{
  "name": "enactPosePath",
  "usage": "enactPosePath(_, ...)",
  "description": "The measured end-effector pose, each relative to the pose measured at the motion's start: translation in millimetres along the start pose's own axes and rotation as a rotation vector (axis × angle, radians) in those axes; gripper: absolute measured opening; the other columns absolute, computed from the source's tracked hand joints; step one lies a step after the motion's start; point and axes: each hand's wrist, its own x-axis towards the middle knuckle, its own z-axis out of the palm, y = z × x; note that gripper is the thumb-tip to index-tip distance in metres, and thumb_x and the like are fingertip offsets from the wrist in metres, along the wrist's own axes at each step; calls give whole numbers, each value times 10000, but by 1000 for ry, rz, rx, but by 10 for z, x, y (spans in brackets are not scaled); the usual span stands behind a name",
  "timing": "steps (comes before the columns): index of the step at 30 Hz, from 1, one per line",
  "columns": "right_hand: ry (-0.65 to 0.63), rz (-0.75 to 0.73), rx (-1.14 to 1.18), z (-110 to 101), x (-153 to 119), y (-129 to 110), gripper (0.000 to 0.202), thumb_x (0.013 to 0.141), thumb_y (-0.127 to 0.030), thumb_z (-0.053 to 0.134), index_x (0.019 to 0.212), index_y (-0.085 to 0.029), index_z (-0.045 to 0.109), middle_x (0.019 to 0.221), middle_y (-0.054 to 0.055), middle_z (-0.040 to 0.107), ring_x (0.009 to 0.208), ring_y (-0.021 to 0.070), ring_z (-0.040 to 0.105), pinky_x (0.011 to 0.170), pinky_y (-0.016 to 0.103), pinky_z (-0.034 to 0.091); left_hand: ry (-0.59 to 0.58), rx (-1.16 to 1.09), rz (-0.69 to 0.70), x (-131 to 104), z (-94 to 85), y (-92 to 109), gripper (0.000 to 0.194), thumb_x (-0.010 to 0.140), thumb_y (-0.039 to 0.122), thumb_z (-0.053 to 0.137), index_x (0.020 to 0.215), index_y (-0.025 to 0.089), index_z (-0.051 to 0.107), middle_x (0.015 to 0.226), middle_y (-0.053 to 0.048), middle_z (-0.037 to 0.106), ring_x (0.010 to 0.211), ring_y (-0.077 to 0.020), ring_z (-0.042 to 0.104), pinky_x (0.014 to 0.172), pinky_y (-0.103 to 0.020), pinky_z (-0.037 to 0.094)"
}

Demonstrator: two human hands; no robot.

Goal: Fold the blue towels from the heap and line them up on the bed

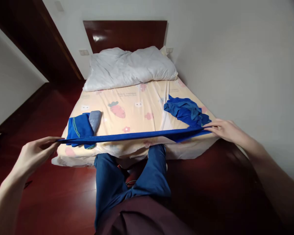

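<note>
A long blue piece of fabric (pixel 134 135) is stretched taut between my hands, seen nearly edge-on above the foot of the bed. My left hand (pixel 38 153) pinches its left end between thumb and fingers. At the other end, my right hand (pixel 221 129) grips the fabric in a similar pinch. A crumpled blue cloth (pixel 186 111) lies on the bed just beyond my right hand. Near the left end are a folded blue cloth (pixel 79 127) with a green stitched line and a grey folded item (pixel 95 120) beside it.
The bed (pixel 137 114) has a cream sheet with carrot and rabbit prints. A bunched white quilt (pixel 132 68) lies before the dark wooden headboard (pixel 127 34). A white wall (pixel 235 65) borders the right side, and dark red flooring (pixel 54 192) surrounds my legs.
</note>
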Motion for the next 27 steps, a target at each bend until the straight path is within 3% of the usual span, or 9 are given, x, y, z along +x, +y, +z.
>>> enactPosePath(2, -130, 28, 16, -114, -6, 121, 253, 840, -489, 720, 842, -261, 831, 832, 121, 768, 647, 183, 673, 656, 328, 480, -151, -64, -53, -57, -112, -67, 396, 693, 598, 711, 948, 300, 771, 754, 63, 712, 664, -134, 588, 580, -192, 439)
enactPosePath(6, -329, 191, 45, -260, 173, 360, 199, 797, -402, 794, 934, -262, 832, 539, 109, 677, 484, 173, 633, 569, 343, 460, -409, -170, -92, -18, -207, -109, 505, 719, 667, 718, 976, 234, 748, 631, 39, 631, 543, -108, 486, 489, -188, 367)
enactPosePath(8, -421, 279, 77, -234, 335, 387, 162, 773, -300, 819, 924, -245, 835, 506, 118, 662, 444, 177, 625, 545, 349, 467, -486, -229, -89, 68, -152, -86, 498, 741, 641, 723, 954, 191, 735, 584, 35, 598, 506, -109, 484, 468, -201, 375)
enactPosePath(11, -457, 437, 184, -50, 630, 253, 115, 780, -138, 763, 854, -201, 824, 638, 163, 730, 509, 211, 688, 569, 356, 522, -519, -343, -63, 278, 92, -26, 475, 741, 593, 747, 914, 152, 713, 689, -16, 681, 618, -157, 633, 558, -241, 508)
enactPosePath(14, -407, 532, 312, 218, 958, -10, 172, 811, -60, 642, 762, -166, 769, 725, 163, 759, 656, 252, 754, 610, 342, 570, -430, -509, -144, 590, 476, 28, 473, 684, 539, 803, 882, 125, 683, 724, -81, 722, 694, -216, 711, 662, -320, 598)
enactPosePath(18, -214, 389, 159, 441, 1364, -314, 163, 787, -99, 649, 703, -210, 733, 672, 73, 755, 784, 271, 770, 770, 355, 588, -205, -695, -185, 1097, 882, 81, 375, 670, 408, 826, 839, 111, 670, 729, -110, 732, 733, -250, 743, 791, -384, 624)
enactPosePath(21, 26, 304, 25, 476, 1546, -397, 134, 798, -156, 661, 808, -229, 773, 802, 88, 786, 919, 287, 761, 898, 372, 563, 27, -666, -45, 1389, 951, 136, 329, 746, 383, 751, 904, 98, 707, 849, -117, 760, 832, -254, 749, 883, -395, 600)
enactPosePath(24, 221, 227, 15, 524, 1583, -354, 180, 839, -185, 627, 918, -225, 784, 1034, 124, 783, 1067, 277, 726, 985, 361, 535, 251, -622, 113, 1491, 921, 170, 343, 824, 389, 653, 990, 97, 722, 953, -118, 768, 929, -244, 740, 924, -376, 578)
enactPosePath(27, 320, 97, 50, 670, 1504, -230, 186, 860, -222, 612, 944, -234, 777, 1165, 112, 752, 1173, 254, 680, 1064, 343, 490, 321, -576, 247, 1411, 936, 105, 379, 880, 402, 582, 1087, 116, 717, 1075, -117, 755, 998, -224, 724, 951, -354, 562)
